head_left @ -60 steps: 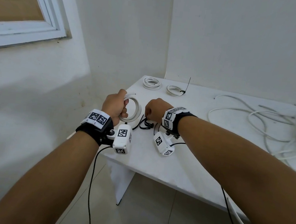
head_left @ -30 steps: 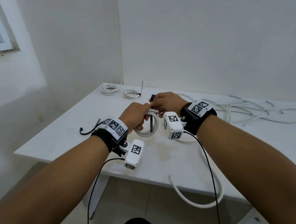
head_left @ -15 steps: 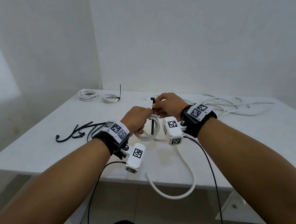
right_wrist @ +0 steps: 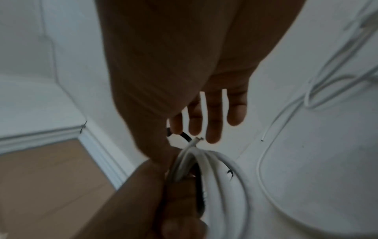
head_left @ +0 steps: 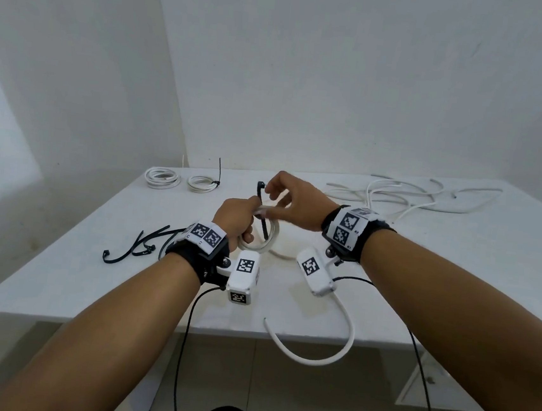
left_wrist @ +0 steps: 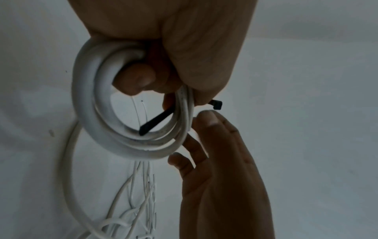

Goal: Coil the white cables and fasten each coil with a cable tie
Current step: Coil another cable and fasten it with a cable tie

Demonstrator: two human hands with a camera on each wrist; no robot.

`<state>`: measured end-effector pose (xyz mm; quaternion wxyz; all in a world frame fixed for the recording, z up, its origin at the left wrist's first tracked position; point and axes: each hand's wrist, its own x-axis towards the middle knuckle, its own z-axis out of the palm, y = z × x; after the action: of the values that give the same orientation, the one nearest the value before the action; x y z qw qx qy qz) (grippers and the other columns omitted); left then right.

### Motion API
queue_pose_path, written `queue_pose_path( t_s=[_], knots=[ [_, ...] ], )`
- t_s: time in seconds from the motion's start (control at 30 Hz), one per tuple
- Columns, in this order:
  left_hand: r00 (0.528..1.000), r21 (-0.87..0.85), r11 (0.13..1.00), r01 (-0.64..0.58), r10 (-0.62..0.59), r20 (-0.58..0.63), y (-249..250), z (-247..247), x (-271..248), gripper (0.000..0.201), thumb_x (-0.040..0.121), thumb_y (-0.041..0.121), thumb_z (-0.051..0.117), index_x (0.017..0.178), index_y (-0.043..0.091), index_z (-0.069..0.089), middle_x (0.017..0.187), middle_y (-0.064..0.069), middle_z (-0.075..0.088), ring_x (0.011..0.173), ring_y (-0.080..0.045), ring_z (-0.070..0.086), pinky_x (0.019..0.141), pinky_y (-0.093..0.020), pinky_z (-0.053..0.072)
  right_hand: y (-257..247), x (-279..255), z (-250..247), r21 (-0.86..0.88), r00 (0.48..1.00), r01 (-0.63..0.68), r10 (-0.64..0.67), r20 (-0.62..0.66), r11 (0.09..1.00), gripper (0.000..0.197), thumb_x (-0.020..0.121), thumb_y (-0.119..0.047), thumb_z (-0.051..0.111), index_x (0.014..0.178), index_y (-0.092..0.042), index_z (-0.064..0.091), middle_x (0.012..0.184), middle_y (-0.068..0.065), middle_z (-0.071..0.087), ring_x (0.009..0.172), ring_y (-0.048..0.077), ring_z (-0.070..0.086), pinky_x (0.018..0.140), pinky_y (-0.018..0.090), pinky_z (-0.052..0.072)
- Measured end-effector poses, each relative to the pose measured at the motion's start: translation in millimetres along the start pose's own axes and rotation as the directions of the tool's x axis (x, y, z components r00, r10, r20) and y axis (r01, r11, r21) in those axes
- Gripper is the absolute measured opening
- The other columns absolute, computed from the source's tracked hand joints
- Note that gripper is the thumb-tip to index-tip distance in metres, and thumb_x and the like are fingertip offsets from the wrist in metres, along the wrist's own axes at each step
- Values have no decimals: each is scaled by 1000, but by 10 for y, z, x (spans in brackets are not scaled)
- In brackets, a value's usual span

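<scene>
cable tie [head_left: 262, 209] upright thru coil [head_left: 268, 235]

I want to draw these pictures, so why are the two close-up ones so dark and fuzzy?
Head view: bright, even light, sharp, though the table edges bend from the wide lens. Left wrist view: dim and greyish, the left hand shadowed, the white coil still clear. Right wrist view: darkest, the right hand smeared and blurry.

A white tabletop [head_left: 453, 289] stands pushed into the corner of a room with plain white walls [head_left: 341, 79]. Below its front edge lies a pale tiled floor [head_left: 278, 388]. Soft, even light fills the room.
</scene>
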<state>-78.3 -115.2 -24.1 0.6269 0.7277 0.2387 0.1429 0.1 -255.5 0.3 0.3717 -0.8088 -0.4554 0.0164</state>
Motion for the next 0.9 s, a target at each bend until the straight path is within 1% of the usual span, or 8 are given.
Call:
queue_pose_path(
  t_s=[0.1,0.2,0.33,0.43,0.53,0.7,0.83,0.9],
  knots=[
    [999,-56,998,30,-31,-23,5,-16,2,26,89,26,51,70,9,52,49,-2,37,33,-19,35,48,-26,30,-9,-61,56,-170,991,93,-75,108,981,63,62,-46,89,108,-28,50,111,-8,54,95,12,59,79,27,52],
    [999,-74,996,45,-47,-27,0,10,-8,26,90,26,51,69,10,50,53,-4,37,34,-19,35,48,-26,30,-6,-82,103,-273,992,121,-106,68,954,69,59,-46,90,111,-26,49,114,-7,51,97,12,56,78,27,50],
    [998,-78,996,31,-35,-51,-8,1,-12,24,90,24,50,72,8,53,53,-6,38,30,-20,37,50,-27,30,-45,-83,138,-388,987,159,-157,36,908,49,70,-35,80,111,-20,57,114,-4,55,93,17,60,75,34,52],
    [997,-81,996,31,-37,-66,7,-31,-17,24,88,22,48,72,7,56,51,-5,37,30,-20,37,49,-26,30,-69,-85,149,-502,956,238,-291,-30,832,16,82,-24,64,93,-14,69,108,-1,64,85,23,62,73,39,54],
    [997,-91,996,23,-30,-76,33,-48,-23,23,87,21,48,71,7,56,51,-4,36,30,-20,37,48,-26,29,-112,-55,118,-591,945,244,-325,-32,769,21,92,-21,57,87,-8,72,108,3,67,87,27,60,76,40,49],
    [996,-178,983,43,-56,-71,55,-47,-25,30,86,20,54,58,9,56,51,-3,33,34,-18,31,45,-23,28,-173,-65,124,-526,952,263,-305,6,809,24,98,-24,51,91,-6,64,98,6,59,77,28,58,72,44,49],
    [994,-222,973,64,-81,-70,43,-52,-24,45,84,19,57,39,14,58,50,-3,34,33,-19,31,50,-26,26,-184,-122,117,-457,945,295,-325,14,839,20,97,-20,50,90,-4,61,97,7,57,74,28,56,70,46,49],
    [993,-229,971,72,-91,-75,36,-46,-31,35,83,19,58,49,10,56,52,-4,34,34,-19,32,52,-27,25,-187,-151,124,-445,941,311,-336,22,840,18,97,-19,50,90,-5,59,98,7,56,73,29,55,69,46,49]
  ],
)
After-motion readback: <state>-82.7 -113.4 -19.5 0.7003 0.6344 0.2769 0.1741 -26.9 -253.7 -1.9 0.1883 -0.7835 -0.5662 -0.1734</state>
